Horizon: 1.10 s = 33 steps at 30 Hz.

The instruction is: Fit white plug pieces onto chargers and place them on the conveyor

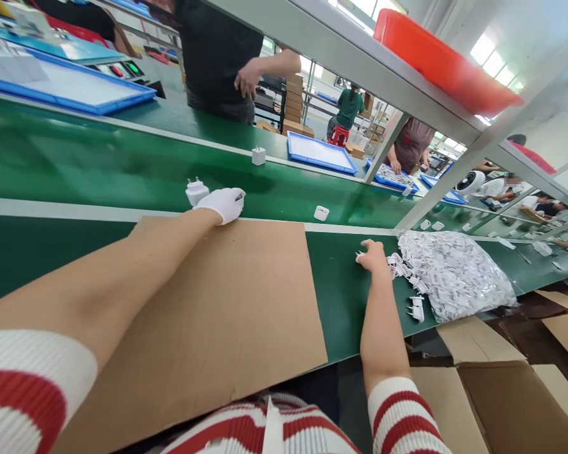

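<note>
A white plug adapter (196, 190) stands on the green conveyor belt (99, 164), just beyond the cardboard sheet (227, 302), touching the gloved left hand (222, 203), whose curled fingers hold nothing visible. The bare right hand (373, 255), half open, reaches loose plugs (400, 265) beside the cardboard.

Factory assembly line, long green conveyor belt (99, 164), blue trays (319, 153), white plug adapters (196, 191), seated workers alongside
</note>
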Available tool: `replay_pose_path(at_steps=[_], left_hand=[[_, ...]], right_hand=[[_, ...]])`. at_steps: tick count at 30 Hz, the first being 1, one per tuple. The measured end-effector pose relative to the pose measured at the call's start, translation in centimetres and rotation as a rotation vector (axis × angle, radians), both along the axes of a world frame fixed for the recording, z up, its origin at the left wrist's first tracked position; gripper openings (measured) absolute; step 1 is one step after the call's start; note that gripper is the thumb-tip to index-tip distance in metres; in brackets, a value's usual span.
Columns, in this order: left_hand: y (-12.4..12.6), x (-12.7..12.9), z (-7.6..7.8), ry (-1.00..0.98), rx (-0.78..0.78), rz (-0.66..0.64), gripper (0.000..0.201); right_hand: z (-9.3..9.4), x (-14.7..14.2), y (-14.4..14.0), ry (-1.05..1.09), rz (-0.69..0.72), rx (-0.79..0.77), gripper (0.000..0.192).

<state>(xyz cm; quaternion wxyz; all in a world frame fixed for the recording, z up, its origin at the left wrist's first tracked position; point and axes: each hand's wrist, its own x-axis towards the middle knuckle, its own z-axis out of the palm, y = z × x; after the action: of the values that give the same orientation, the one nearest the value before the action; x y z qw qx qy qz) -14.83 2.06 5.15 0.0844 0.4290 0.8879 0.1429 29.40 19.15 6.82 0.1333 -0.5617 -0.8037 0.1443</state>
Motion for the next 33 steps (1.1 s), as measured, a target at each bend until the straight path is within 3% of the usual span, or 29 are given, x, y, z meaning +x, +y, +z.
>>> replay_pose_path(at_steps=[2,5,7,9,12,15,17,20,24,28,33], left_hand=[[0.1,1.3,0.9,0.020,0.078,0.022,0.056],[-0.6,6.0,2.1,0.051,0.164,-0.015,0.040],[-1.2,9.8,2.3,0.040,0.125,-0.095,0.033],[-1.9,13.3,1.9,0.032,0.074,-0.167,0.031],[-2.8,16.5,0.9,-0.020,0.060,-0.204,0.035],[-3.7,17.4,0.0,-0.159,0.103,-0.259,0.056],[-4.1,17.5,-0.6,-0.262,0.132,-0.277,0.053],[-4.3,18.0,-1.7,-0.345,0.190,-0.205,0.043],[-4.0,19.1,-2.4,-0.365,0.281,-0.133,0.068],[-3.7,19.5,-2.2,-0.416,0.231,-0.142,0.046],[-3.9,19.5,-1.9,-0.454,0.211,-0.137,0.042]], right_hand=[[-0.2,-1.7,-0.8,0.257,0.078,-0.153,0.066],[-0.9,-4.5,-2.2,0.671,0.189,-0.496,0.060],[-1.5,-6.1,-3.2,0.837,0.241,-0.689,0.053],[-2.2,-7.3,-4.1,0.892,0.264,-0.776,0.051],[-3.1,-8.3,-4.9,0.879,0.261,-0.725,0.046],[-3.5,-8.4,-5.0,0.809,0.302,-0.621,0.038],[-3.5,-8.1,-4.9,0.703,0.350,-0.521,0.032],[-3.1,-8.1,-5.3,0.553,0.375,-0.314,0.024],[-2.1,-8.9,-7.3,0.749,0.383,-0.220,0.023],[-1.6,-9.7,-9.5,0.836,0.536,-0.183,0.020],[-2.2,-9.9,-9.8,0.769,0.651,-0.124,0.016]])
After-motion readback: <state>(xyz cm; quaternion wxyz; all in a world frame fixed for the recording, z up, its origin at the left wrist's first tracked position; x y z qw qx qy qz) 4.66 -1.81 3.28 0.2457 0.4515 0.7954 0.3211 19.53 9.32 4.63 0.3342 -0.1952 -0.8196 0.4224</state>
